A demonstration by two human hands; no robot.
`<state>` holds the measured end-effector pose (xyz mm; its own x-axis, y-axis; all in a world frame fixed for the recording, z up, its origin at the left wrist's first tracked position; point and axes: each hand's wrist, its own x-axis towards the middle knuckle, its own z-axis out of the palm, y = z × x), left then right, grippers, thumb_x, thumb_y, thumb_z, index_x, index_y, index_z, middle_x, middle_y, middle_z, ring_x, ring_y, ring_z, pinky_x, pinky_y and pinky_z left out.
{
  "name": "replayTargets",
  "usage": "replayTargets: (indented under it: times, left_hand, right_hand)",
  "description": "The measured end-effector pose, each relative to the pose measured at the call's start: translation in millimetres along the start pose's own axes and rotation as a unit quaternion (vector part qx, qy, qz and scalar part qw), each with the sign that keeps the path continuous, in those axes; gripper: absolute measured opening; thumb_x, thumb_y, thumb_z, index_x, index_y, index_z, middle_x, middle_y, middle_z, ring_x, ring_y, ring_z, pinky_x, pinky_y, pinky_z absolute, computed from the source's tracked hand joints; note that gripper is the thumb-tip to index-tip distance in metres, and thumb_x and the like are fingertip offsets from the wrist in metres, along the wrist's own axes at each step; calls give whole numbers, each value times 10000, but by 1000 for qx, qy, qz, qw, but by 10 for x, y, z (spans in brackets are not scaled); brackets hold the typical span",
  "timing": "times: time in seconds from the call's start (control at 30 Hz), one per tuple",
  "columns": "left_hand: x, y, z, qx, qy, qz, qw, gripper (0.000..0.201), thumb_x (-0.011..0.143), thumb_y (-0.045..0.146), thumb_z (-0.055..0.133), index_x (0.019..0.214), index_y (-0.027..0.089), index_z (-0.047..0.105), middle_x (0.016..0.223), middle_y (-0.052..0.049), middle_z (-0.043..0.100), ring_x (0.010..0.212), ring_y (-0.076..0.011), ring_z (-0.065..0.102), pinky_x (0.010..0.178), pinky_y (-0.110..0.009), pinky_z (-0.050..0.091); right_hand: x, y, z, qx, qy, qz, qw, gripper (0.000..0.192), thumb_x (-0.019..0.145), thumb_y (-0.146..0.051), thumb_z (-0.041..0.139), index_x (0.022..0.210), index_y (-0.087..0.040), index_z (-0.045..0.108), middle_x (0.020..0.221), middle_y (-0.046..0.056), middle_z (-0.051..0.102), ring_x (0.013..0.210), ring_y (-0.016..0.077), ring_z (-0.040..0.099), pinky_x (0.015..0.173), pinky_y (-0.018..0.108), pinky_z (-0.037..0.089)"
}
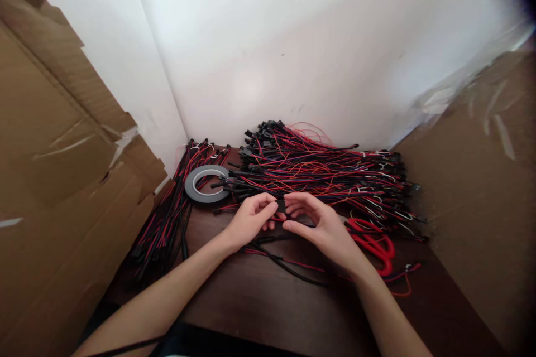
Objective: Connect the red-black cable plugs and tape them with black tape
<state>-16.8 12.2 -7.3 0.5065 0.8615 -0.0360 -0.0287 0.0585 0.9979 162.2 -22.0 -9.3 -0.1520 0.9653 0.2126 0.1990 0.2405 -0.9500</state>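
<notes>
Between the fingertips of my left hand [254, 216] is a small flat black piece [281, 206]; whether it is tape or a connector I cannot tell. My left thumb and fingers are closed on it. Just to its right, my right hand [316, 223] has its thumb and fingers apart, the fingertips close to the piece's right edge. Below both hands, a cable of black sleeving and red wire [288, 270] lies across the brown table [251, 307]. Part of that cable is hidden by the hands.
A large pile of red and black wire harnesses [310, 170] lies behind the hands. Another bundle of wires [163, 223] is at left, with a grey tape roll [193, 192] beside it. Red-handled scissors [387, 256] lie at right. Cardboard [62, 178] stands along both sides.
</notes>
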Motion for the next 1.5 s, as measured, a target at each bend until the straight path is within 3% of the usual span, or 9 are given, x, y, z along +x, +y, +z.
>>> replayTargets:
  times: [0.27, 0.43, 0.63, 0.8, 0.9, 1.03, 1.17, 1.3, 1.5]
  left_hand:
    - [-14, -20, 25, 86, -10, 34, 996, 220, 804, 338, 637, 843, 123, 616, 727, -3, 590, 567, -75, 496, 523, -188, 392]
    - [-12, -13, -9, 117, -15, 32, 993, 192, 789, 256, 630, 869, 96, 700, 702, -19, 621, 573, -87, 527, 536, -197, 425]
    - [-27, 0, -34, 66, -4, 63, 996, 261, 742, 202, 691, 979, 93, 693, 904, -73, 682, 756, -139, 662, 714, -267, 577]
    - [-53, 8, -13, 92, 24, 156, 983, 154, 819, 177, 636, 950, 107, 677, 941, -67, 648, 763, -146, 699, 730, -288, 612]
    - [-70, 25, -8, 202, 41, 240, 949, 109, 867, 151, 603, 934, 120, 683, 903, -62, 645, 767, -134, 673, 660, -235, 594]
    - [-70, 24, -50, 387, 50, 370, 843, 117, 900, 124, 583, 955, 120, 687, 855, -64, 662, 768, -132, 629, 688, -233, 541]
    - [-56, 10, -115, 479, 40, 421, 769, 150, 931, 165, 554, 976, 109, 685, 833, -72, 657, 736, -139, 609, 667, -241, 515]
    - [-46, 7, -160, 519, 43, 441, 731, 177, 947, 185, 531, 996, 103, 681, 833, -73, 654, 735, -137, 603, 663, -236, 505]
    - [-43, 41, -176, 584, 58, 414, 696, 179, 962, 201, 509, 970, 141, 678, 826, -54, 626, 753, -138, 571, 672, -237, 482]
  right_hand:
    - [9, -36, 32, -52, 41, -7, 998, 168, 840, -349, 669, 873, -185, 680, 781, 27, 657, 711, 165, 610, 681, 301, 486]
    - [7, -27, 3, -50, 46, -20, 997, 162, 851, -335, 655, 773, -193, 664, 759, 18, 640, 717, 161, 593, 676, 288, 466]
    - [3, -26, -41, 40, 110, -7, 993, 172, 823, -360, 674, 870, -205, 614, 819, 15, 637, 761, 155, 619, 715, 285, 508]
    - [-12, 1, 32, -23, 25, -45, 998, 350, 842, -275, 662, 1155, -227, 513, 890, 19, 659, 819, 169, 654, 800, 334, 527]
    - [-24, 6, 45, -50, 23, -43, 998, 374, 868, -244, 620, 1207, -228, 463, 850, 10, 667, 787, 175, 661, 781, 346, 529]
    - [-38, -13, 37, -62, 47, -46, 996, 371, 874, -233, 601, 1213, -225, 452, 831, 7, 663, 770, 178, 658, 782, 351, 525]
    - [-44, -34, 47, -57, 40, -46, 996, 400, 865, -216, 598, 1232, -222, 440, 805, -1, 655, 731, 168, 643, 732, 324, 526]
    - [-47, -47, 21, -53, 42, -30, 997, 435, 842, -233, 626, 1231, -222, 431, 745, -21, 637, 663, 161, 617, 655, 303, 505]
    - [-61, -45, -43, -50, 63, -17, 997, 453, 826, -294, 647, 1207, -227, 412, 710, -35, 611, 654, 165, 613, 630, 305, 494]
